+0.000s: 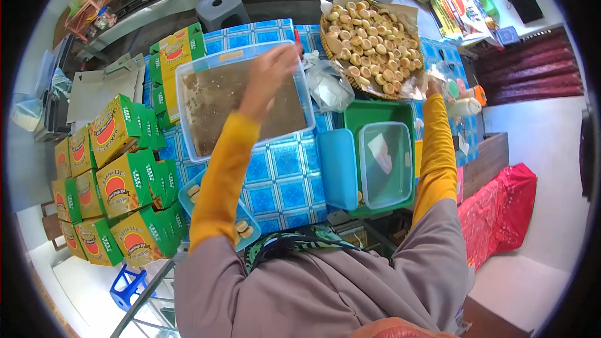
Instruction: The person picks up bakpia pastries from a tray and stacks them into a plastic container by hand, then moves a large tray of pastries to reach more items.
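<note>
My left hand (pixel 273 70) reaches over a wide clear plastic tub (pixel 310 103) with a brown, crumb-specked bottom. Its fingers are drawn together at the tub's far right corner, and what they hold, if anything, is too blurred to tell. A small red object (pixel 297 36) shows just beyond the fingertips. My right hand (pixel 433 81) is at the right edge of a round woven basket (pixel 327 47) lined with brown paper and heaped with small round browned pastries (pixel 372 37). Glare and small things around that hand hide its fingers. Crumpled clear plastic (pixel 330 87) lies between tub and basket.
Green and yellow printed boxes (pixel 116 188) are stacked at the left. A green crate (pixel 379 111) holds a clear container (pixel 387 178), beside a blue lid (pixel 338 169). A blue tray (pixel 250 219) with a few pastries sits near me. Bottles (pixel 463 107) stand at the right.
</note>
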Tool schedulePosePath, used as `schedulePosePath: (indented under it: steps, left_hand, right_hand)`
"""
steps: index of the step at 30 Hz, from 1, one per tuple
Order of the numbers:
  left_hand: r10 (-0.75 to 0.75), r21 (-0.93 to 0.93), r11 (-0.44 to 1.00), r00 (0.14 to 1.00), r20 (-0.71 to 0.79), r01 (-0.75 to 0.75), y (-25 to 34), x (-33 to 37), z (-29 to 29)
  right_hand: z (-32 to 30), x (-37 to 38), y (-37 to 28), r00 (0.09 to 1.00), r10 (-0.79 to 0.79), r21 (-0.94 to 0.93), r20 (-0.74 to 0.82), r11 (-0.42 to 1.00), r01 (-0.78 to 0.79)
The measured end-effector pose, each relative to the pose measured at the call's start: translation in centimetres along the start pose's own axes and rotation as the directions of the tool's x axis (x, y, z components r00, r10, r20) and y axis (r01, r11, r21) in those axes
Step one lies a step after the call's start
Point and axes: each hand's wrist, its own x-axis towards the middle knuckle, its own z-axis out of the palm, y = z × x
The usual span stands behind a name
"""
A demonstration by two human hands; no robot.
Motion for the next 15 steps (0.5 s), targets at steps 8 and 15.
schedulePosePath:
  steps: [8,15]
  left_hand:
    - [-0.005,0.201,0.979,0.987,-0.159,0.038,-15.1,20.3,7.8]
    - [-0.218,0.129,0.945,0.871,-0.440,0.302,-21.8,22.6,7.9]
  right_hand:
    - [6.0,2.1,3.4,0.986,-0.144,-0.028,0.085,0.989,0.147]
    - [8.7,2.6,3.1,0.871,-0.451,-0.079,0.198,0.878,0.472]
